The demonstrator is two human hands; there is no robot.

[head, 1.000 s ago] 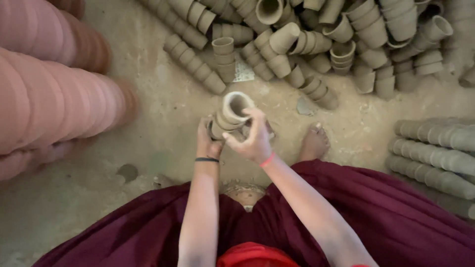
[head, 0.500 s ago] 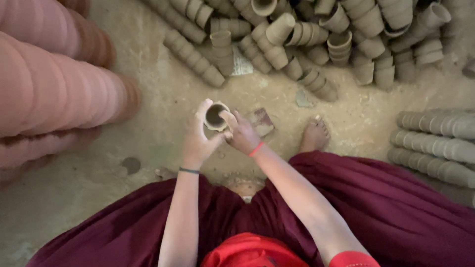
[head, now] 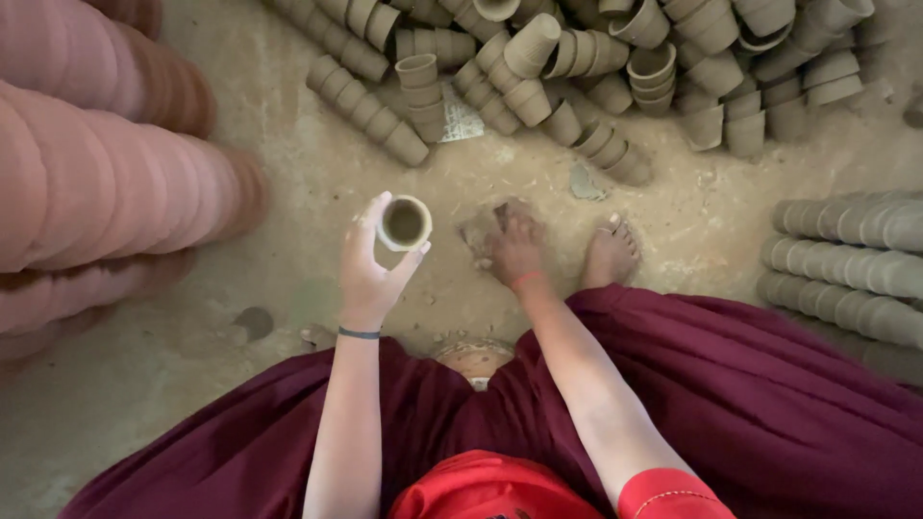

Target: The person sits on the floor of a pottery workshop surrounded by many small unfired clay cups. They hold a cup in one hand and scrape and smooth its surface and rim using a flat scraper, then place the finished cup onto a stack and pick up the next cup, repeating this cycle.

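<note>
So since half a second back the two hands have split up: the right hand [head: 517, 252] has dropped away from the cup and gone down to the dirt floor [head: 288, 240], while the left hand [head: 370, 264] keeps the small clay cup [head: 404, 223] up on its own.

Left hand is wrapped around the cup from the side, thumb on one side and fingers curled round the other, so that's a closed grip on the cup. The cup's mouth faces up at the camera, dark inside, and it hangs in the air above the floor, just left of the right hand. There's a thin dark band on that wrist.

Right hand is palm down on the ground, fingers bent over a crumbly clay lump [head: 481, 234] or shard. I honestly can't tell if it's actually pinching anything or just resting there. Red thread on that wrist. A bare foot [head: 611, 255] sits just beside it, poking out from a maroon skirt [head: 769, 404].

Around all this: a big heap of grey unfired cups [head: 577, 58] at the top, neat rows of stacked cups [head: 846, 259] on the right, and long pinkish stacks [head: 96, 183] lying on the left
</note>
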